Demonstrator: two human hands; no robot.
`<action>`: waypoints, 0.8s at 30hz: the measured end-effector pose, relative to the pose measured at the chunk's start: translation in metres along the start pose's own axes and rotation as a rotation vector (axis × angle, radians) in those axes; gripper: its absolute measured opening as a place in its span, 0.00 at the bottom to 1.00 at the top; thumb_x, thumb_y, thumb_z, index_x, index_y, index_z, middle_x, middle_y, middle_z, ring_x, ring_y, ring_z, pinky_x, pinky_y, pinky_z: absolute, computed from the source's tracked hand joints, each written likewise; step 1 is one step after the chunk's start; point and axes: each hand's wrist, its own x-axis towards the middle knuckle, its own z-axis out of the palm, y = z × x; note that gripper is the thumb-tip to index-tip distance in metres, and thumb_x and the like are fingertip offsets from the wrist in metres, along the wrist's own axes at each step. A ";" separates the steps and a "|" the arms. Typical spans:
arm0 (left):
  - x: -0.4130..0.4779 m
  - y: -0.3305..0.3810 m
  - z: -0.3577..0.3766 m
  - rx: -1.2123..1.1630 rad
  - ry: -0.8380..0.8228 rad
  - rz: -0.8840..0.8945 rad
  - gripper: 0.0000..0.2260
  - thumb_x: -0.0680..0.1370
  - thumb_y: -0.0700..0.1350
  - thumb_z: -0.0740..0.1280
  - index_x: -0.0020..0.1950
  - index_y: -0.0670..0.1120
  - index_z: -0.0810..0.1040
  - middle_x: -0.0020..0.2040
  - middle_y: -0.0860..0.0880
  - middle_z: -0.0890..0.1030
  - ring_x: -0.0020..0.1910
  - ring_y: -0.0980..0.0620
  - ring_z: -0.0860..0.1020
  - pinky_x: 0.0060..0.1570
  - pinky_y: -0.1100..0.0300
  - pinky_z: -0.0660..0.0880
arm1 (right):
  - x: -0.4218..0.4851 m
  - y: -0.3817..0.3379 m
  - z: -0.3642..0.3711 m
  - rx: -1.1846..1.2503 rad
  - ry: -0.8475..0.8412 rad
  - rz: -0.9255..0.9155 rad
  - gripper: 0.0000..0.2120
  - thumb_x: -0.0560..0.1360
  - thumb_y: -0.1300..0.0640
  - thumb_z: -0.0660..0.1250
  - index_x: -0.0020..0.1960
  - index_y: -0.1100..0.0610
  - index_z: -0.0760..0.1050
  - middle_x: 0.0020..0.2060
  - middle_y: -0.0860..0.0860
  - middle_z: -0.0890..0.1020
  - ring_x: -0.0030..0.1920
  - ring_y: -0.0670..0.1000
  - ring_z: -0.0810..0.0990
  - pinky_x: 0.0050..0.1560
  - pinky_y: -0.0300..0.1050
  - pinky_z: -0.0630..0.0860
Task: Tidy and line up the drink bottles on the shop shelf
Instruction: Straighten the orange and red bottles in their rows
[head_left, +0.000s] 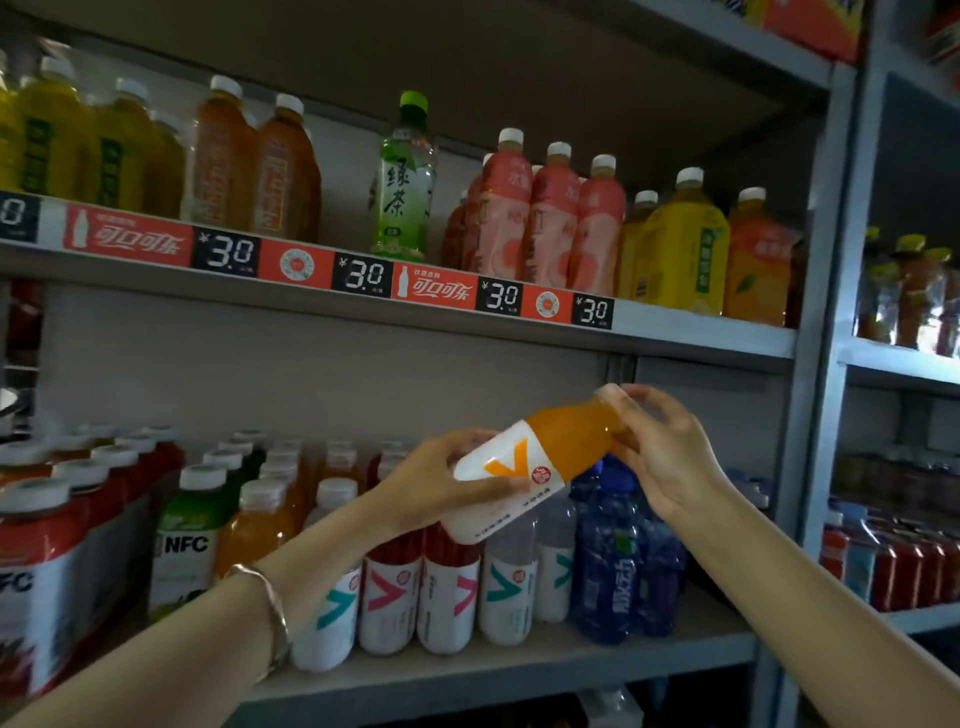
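Left hand and right hand hold orange bottle (tilted).

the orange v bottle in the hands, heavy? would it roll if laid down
Likely heavy for its size: the orange bottle looks full. Round-bodied, it would probably roll if laid sideways. Its glossy label may be slippery.

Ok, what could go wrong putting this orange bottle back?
1. The orange bottle is tilted right above the white bottles. Lowering it could topple them, and they stand near the shelf edge.
2. The right hand only pinches the cap end, so the bottle might slip if the left hand lets go.
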 end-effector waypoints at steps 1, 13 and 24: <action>-0.010 0.004 0.000 -0.082 -0.079 -0.037 0.17 0.70 0.53 0.73 0.56 0.59 0.73 0.49 0.56 0.81 0.45 0.61 0.82 0.41 0.66 0.79 | -0.007 -0.005 0.005 -0.021 -0.061 -0.029 0.21 0.72 0.55 0.71 0.62 0.56 0.71 0.54 0.56 0.79 0.50 0.52 0.81 0.47 0.45 0.80; -0.197 -0.004 -0.006 -0.838 0.032 -0.162 0.27 0.53 0.60 0.79 0.49 0.53 0.84 0.47 0.45 0.85 0.46 0.48 0.84 0.41 0.57 0.80 | -0.174 0.016 0.084 -0.167 -0.529 0.063 0.31 0.66 0.36 0.62 0.67 0.45 0.65 0.59 0.42 0.76 0.57 0.44 0.78 0.56 0.44 0.76; -0.268 -0.003 -0.029 -1.015 0.365 -0.058 0.31 0.44 0.62 0.80 0.42 0.50 0.85 0.41 0.44 0.84 0.38 0.47 0.84 0.35 0.55 0.81 | -0.302 0.070 0.112 0.176 -0.578 0.377 0.51 0.44 0.31 0.78 0.61 0.55 0.72 0.54 0.51 0.83 0.56 0.53 0.82 0.58 0.57 0.77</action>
